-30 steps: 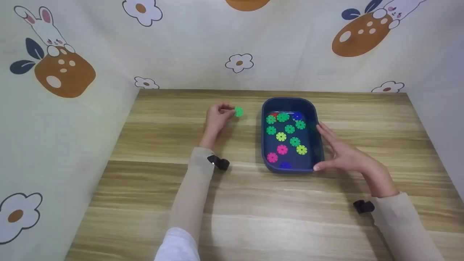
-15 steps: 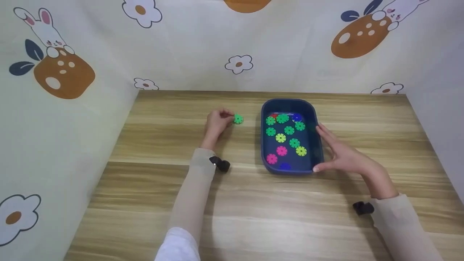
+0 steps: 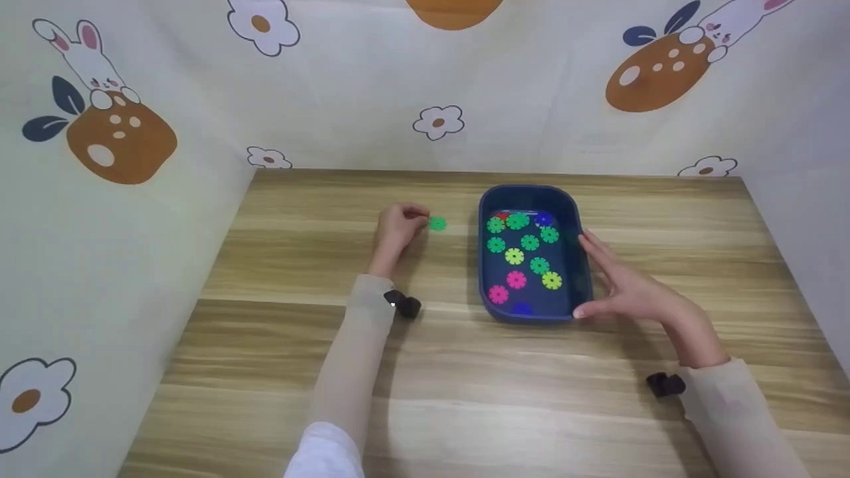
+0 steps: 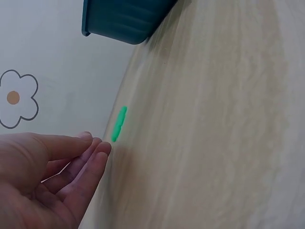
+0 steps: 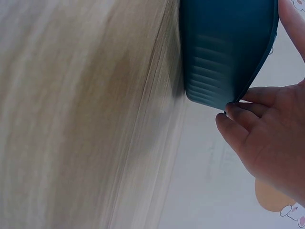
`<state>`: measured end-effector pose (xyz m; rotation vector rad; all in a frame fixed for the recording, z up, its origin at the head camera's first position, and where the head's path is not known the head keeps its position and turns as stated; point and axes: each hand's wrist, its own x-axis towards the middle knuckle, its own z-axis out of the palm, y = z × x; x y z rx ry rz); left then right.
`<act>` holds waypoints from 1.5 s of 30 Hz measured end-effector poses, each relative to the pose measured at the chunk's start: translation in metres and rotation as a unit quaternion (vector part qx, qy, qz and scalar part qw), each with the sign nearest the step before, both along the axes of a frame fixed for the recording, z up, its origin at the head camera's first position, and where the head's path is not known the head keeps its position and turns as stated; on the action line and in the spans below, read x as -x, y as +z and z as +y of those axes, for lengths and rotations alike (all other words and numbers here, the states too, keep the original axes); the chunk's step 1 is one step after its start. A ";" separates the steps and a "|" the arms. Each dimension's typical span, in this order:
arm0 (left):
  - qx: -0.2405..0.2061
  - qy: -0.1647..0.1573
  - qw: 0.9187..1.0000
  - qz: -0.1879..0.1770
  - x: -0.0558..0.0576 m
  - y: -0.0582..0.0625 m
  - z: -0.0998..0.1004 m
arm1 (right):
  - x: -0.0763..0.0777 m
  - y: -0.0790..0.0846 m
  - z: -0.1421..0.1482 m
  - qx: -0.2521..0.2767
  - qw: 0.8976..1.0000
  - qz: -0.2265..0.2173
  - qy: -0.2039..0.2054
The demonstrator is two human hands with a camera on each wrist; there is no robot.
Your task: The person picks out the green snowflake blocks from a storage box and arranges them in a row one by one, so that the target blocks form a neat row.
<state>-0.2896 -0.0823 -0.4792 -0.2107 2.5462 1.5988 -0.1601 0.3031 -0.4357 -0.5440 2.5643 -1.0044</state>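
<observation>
A green notched disc [image 3: 437, 224] lies on the table to the left of a dark blue tub. My left hand [image 3: 397, 229] is right beside it, thumb and fingertips close together. In the left wrist view, a small gap shows between the fingertips of the left hand [image 4: 62, 176] and the edge-on green disc [image 4: 119, 124]. My right hand [image 3: 631, 285] steadies the tub [image 3: 576, 265] by its right side, thumb at the near corner and fingers along the rim. The right wrist view shows the right hand's fingers [image 5: 240, 117] at the tub's rim.
Inside the tub lie several notched discs, among them a pink disc [image 3: 516, 279], a yellow disc [image 3: 514, 256] and a blue disc [image 3: 543, 219]. The wooden table [image 3: 465, 385] meets a patterned curtain [image 3: 345, 99] at the back and left.
My left hand has lowered the green disc to the table, and its fingertips have come off it. The right hand has stayed on the tub. The head view has shifted slightly.
</observation>
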 end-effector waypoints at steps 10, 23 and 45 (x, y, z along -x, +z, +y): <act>0.007 -0.028 0.997 0.066 -0.002 0.013 0.012 | -0.001 -0.001 0.002 -0.007 1.000 -0.003 -0.009; -0.069 -0.066 0.991 0.090 -0.012 0.031 0.041 | -0.002 -0.002 0.002 0.001 1.000 -0.003 -0.008; -0.097 -0.135 0.982 0.088 -0.031 0.048 0.080 | 0.001 -0.002 0.000 0.002 1.000 0.003 -0.003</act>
